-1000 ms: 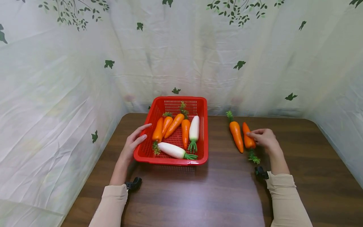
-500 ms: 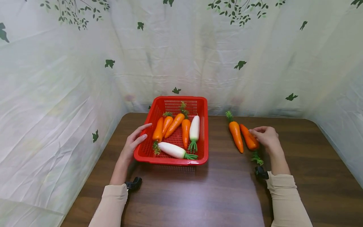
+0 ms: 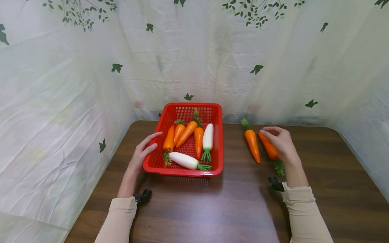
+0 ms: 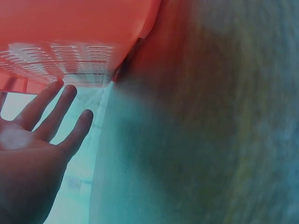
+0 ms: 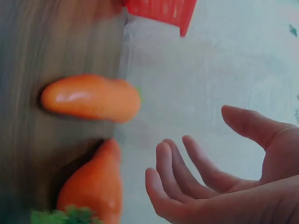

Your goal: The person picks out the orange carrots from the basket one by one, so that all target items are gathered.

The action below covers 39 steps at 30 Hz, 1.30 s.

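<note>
My left hand [image 3: 142, 152] touches the left side of the red plastic basket [image 3: 182, 172] with extended fingers; its spread fingers [image 4: 56, 112] lie against the outer wall in the left wrist view. Inside the basket are several orange carrots [image 3: 186, 134] and two white radishes, one upright at the right [image 3: 208, 137] and one lying across the front [image 3: 183, 160]. My right hand [image 3: 281, 141] hovers over a carrot [image 3: 268, 148] with its leafy top toward me. Nothing lies between its loosely bent fingers [image 5: 163, 172]. Another carrot [image 3: 252, 145] lies just left, leaves pointing away.
A brown wooden table [image 3: 194, 209] bears everything. Behind it and along both sides hangs a pale curtain [image 3: 194, 67] with leaf prints. The basket's corner [image 5: 163, 11] shows at the top of the right wrist view.
A second ago my right hand pinched the right carrot; it has let go and lifted slightly. The carrot has turned, its leafy end shifting right. My left hand and the basket stay put.
</note>
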Available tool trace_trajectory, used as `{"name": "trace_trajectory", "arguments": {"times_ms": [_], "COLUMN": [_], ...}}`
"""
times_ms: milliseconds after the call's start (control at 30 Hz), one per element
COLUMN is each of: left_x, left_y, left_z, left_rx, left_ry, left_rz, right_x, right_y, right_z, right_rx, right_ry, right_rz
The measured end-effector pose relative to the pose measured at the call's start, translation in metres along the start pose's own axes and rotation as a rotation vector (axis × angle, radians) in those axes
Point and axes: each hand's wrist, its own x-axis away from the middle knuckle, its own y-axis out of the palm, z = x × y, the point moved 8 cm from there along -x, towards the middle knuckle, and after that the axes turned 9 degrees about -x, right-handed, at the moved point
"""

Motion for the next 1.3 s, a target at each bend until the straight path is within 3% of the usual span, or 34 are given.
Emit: {"name": "trace_trajectory", "arguments": {"times_ms": [300, 467, 667, 1000, 1300], "left_x": [0.002, 0.001, 0.000, 0.001, 0.001], "left_y": [-0.008, -0.007, -0.006, -0.001, 0.001], "left_z": [-0.001, -0.005, -0.006, -0.003, 0.000], "left_rx": [-0.017, -0.019, -0.018, -0.005, -0.010], "left_ry": [-0.003, -0.014, -0.004, -0.005, 0.004], "left_rz": [0.006, -0.005, -0.004, -0.004, 0.002], "right_x": [0.002, 0.002, 0.001, 0.003, 0.004], "right_y": [0.041, 0.066, 0.090, 0.095, 0.119], "right_z": [-0.023, -0.032, -0.034, -0.034, -0.051], "right_rx": [-0.150, -0.253, -0.304, -0.328, -0.412], "right_ry": [-0.016, -0.027, -0.019, 0.012, -0.025], "right_rz": [-0.045, -0.063, -0.086, -0.082, -0.088]}}
